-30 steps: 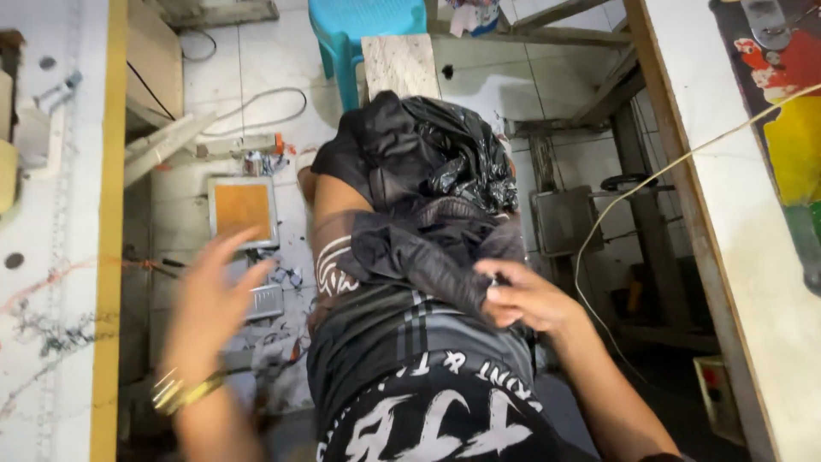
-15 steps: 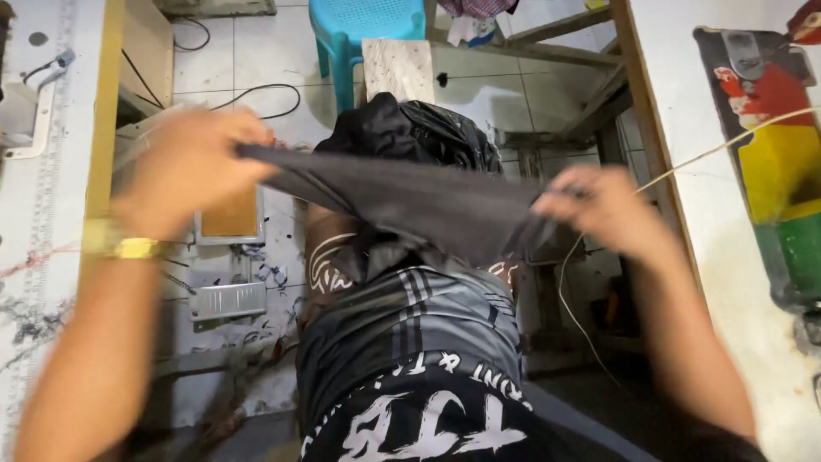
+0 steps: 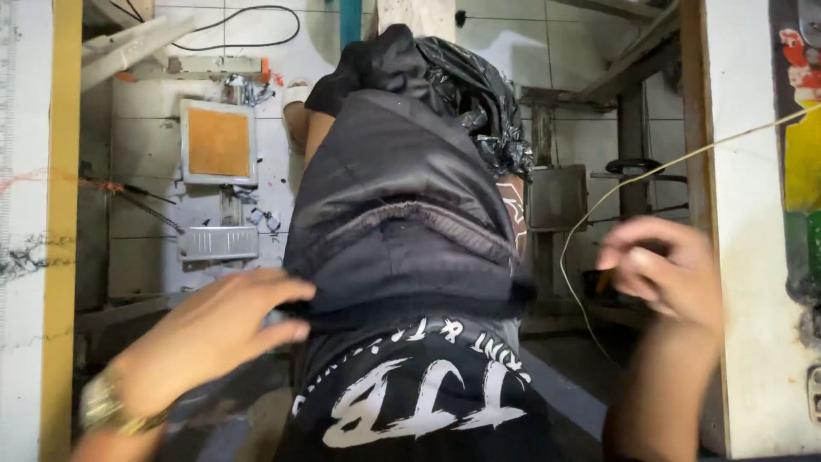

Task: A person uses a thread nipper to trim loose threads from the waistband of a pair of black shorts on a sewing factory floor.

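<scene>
On the lap, left hand (image 3: 209, 334) touches smooth dark fabric (image 3: 402, 214).

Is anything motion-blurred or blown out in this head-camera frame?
In the head view, the right hand is smeared by motion blur; the left hand is slightly soft; the dark garment on the lap stays fairly sharp; the white panel at right looks bright, nearly washed out.

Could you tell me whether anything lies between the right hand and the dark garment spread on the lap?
Nothing visible does. The right hand hangs off the dark garment, apart from its right edge, with open space between them. The left hand already touches its lower left edge.
</scene>
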